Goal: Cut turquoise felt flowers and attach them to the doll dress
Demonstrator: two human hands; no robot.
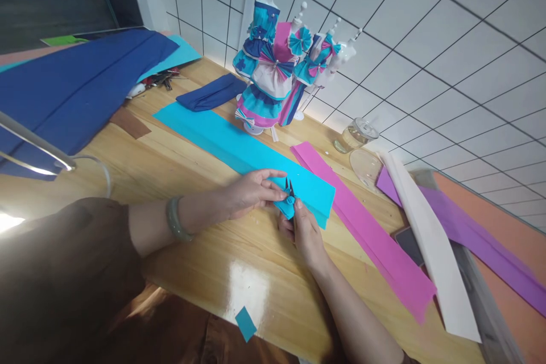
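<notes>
My left hand, with a bracelet on its wrist, pinches a small turquoise piece of crepe paper. Close against it, my right hand is closed on small scissors, whose dark, slightly parted blades point up and away from me. The fingers hide most of the scissors' handles. Both hands are over the near edge of a long turquoise crepe paper strip, which lies flat on the wooden table. To the right of my hands a pink strip runs diagonally.
Small mannequins in paper dresses stand by the tiled wall. A lidded glass cup is at the back right. White and purple strips lie right, dark blue paper left. A turquoise scrap is at the front edge.
</notes>
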